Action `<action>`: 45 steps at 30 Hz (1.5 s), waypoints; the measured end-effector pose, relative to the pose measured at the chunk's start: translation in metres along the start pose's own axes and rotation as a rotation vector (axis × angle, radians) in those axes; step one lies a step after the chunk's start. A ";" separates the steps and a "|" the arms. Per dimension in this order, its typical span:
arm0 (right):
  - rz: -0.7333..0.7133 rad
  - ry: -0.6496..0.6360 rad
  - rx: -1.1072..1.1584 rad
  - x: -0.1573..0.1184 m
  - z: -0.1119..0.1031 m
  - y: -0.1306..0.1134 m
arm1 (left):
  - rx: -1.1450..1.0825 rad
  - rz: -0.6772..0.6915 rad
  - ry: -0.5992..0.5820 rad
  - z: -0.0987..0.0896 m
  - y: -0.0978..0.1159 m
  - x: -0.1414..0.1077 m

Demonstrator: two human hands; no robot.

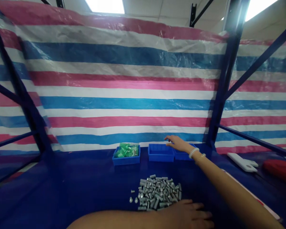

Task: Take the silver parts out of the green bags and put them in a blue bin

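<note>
In the head view, the left hand (184,214), fingers slightly spread, is at the near edge of the metal fasteners (157,192) on the table (90,183); the right hand (179,143), loosely opened, is over blue trays (160,157); whether either holds something, I cannot tell.

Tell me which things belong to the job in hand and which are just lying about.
Probably in the job:
metal pieces, by the left hand
blue bins, near the right hand

Probably just lying about:
white object
red object

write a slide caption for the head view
Left hand beside a pile of small metal parts, right hand near blue bins.
</note>
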State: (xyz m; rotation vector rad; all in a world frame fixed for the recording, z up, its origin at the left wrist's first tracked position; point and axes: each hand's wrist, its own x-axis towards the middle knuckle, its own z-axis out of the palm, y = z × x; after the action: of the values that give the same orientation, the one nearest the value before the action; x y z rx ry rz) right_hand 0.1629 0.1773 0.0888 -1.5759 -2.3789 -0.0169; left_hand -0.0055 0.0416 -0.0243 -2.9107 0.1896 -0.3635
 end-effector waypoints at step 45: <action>0.109 0.408 -0.264 -0.057 0.054 -0.027 | -0.050 -0.039 0.037 0.019 0.000 -0.001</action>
State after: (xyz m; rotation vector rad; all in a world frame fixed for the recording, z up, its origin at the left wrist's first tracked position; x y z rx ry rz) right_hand 0.1465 0.1247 0.0268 -1.6241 -2.0320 -0.5929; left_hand -0.0013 0.0452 -0.0426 -2.9622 0.1493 -0.4257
